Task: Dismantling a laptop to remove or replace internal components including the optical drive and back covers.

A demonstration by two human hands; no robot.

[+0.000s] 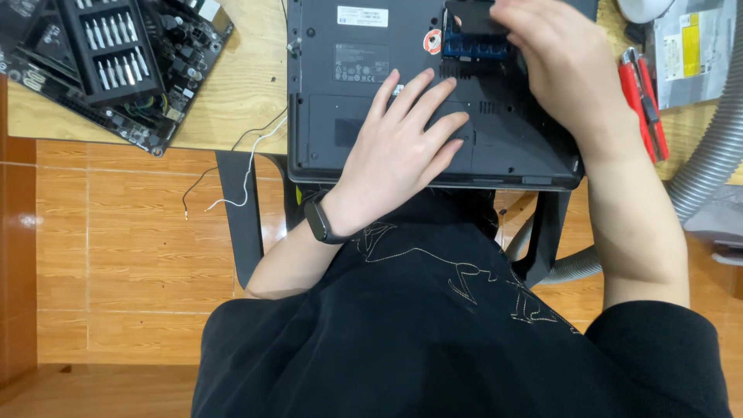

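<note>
Bracing the upturned laptop (433, 93) is my left hand (402, 139), its grip fully open, palm and spread fingers lying flat on the dark grey base panel, with nothing held in it. A black band (319, 220) sits on that wrist. My right hand (561, 70) is higher on the base, fingers curled down over a black cover piece (468, 17) at the edge of an open compartment; it touches that piece, but I cannot tell how firmly it is pinched, since the fingertips hide the contact. Just under the cover a blue circuit module (474, 48) shows inside the opening.

I judge the step in hand to be work at that compartment: one hand steadies the machine while the other handles the cover over the blue module. Any next move there calls for a small, level motion of the right fingers, with the left palm pressing down so the laptop does not slide, because its near edge overhangs the wooden table (240, 93) above my lap.

Further out, red-handled pliers (646, 101) lie just beside the laptop on the right, near a flat silver drive (689, 50) and a grey ribbed hose (712, 147). On the left, well apart, a tray of screwdriver bits (112, 46) rests on a bare circuit board (166, 93), and thin wires (240, 166) hang off the table edge.
</note>
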